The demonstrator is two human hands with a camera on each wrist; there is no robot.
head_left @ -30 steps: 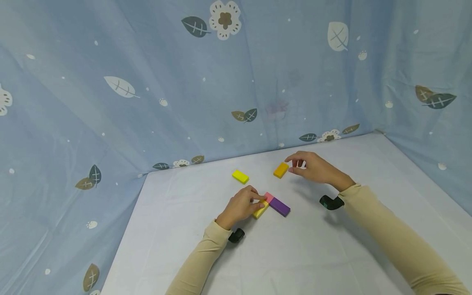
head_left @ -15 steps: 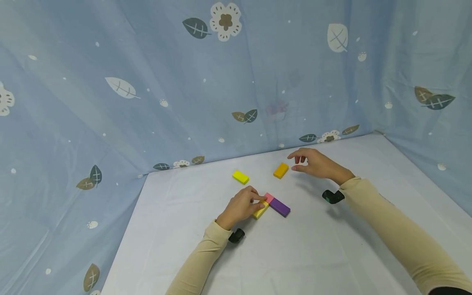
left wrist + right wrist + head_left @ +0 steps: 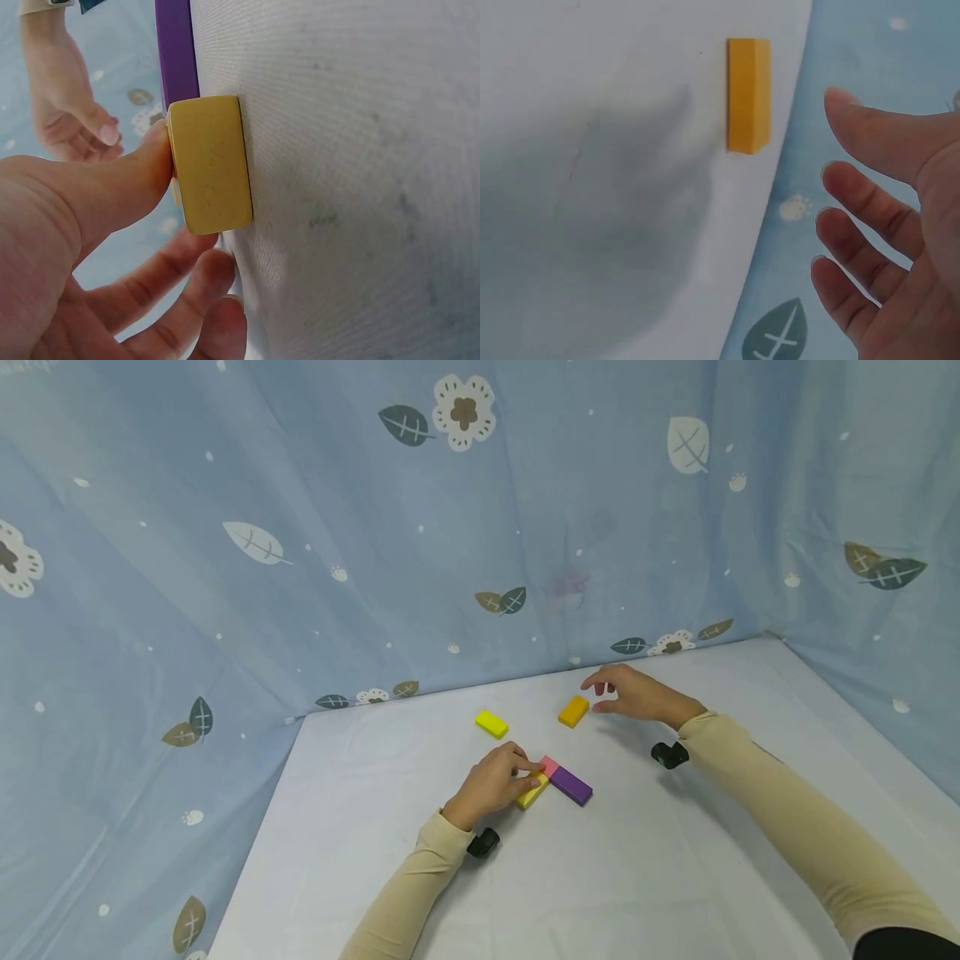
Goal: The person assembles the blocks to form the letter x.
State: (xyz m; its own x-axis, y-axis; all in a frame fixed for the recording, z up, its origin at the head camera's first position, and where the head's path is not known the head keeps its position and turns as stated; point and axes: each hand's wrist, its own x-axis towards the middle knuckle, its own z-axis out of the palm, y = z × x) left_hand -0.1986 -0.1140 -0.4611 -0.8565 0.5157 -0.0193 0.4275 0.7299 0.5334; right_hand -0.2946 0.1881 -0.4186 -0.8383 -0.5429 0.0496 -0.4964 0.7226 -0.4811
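My left hand [image 3: 490, 785] holds a yellow block [image 3: 210, 165] lying on the white table, thumb on its upper face and the other fingers around its far side. A pink block [image 3: 550, 766] touches the far end of it, beside my index fingertip. Joined to the pink one is a longer purple block [image 3: 572, 786]. Over the table's far right part hovers my right hand [image 3: 633, 693], fingers loosely bent and apart, holding nothing. An orange block [image 3: 748, 96] lies just left of its fingertips, with a gap between them.
Near the back of the table a bright yellow block [image 3: 492, 724] lies by itself. A blue patterned curtain [image 3: 420, 568] rises along the back and sides of the white table [image 3: 615, 885]. Dark cameras hang at both wrists.
My right hand drew away from the orange block, then came slightly back toward it, still empty. The left hand keeps its place on the yellow block. The head view has tilted slightly.
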